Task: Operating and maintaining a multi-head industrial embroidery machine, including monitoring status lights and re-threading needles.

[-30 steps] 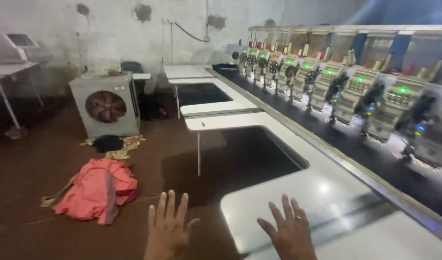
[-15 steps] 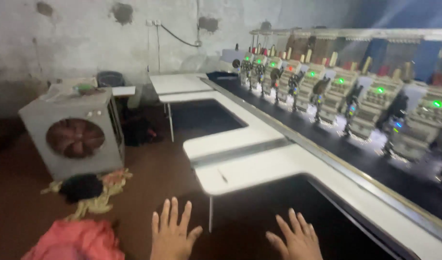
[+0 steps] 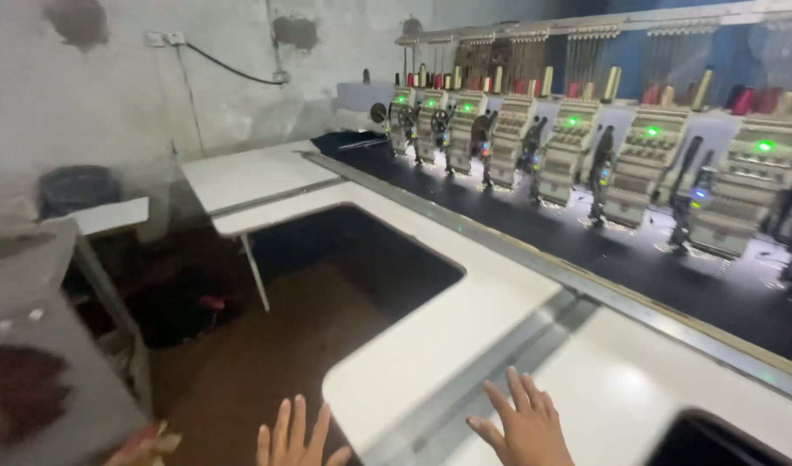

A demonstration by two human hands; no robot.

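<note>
White, smooth and glossy, the long table (image 3: pixel 448 336) of the head view runs from near right to far left, with rounded rectangular cut-outs showing brown floor (image 3: pixel 301 345) below. A grey metal rail (image 3: pixel 508 345) crosses it near the hands. Beyond it lies a strip of black cloth (image 3: pixel 638 267), and over that stands a row of cream embroidery heads (image 3: pixel 568 160) with small green lights, thread cones above them. The far wall (image 3: pixel 94 86) is rough, patched plaster with a cable hanging across it.

The right hand (image 3: pixel 521 427) is spread flat, fingers apart, empty, over the white top just right of the rail; whether the palm touches the surface cannot be told. The left hand (image 3: pixel 292 436) is likewise opened wide and holds nothing, raised over the floor gap just left of the table edge, its palm cut off by the lower border.

At near left a grey box-like unit (image 3: pixel 34 371) is blurred, and a dark bin (image 3: pixel 72 185) farther off is hazy.
</note>
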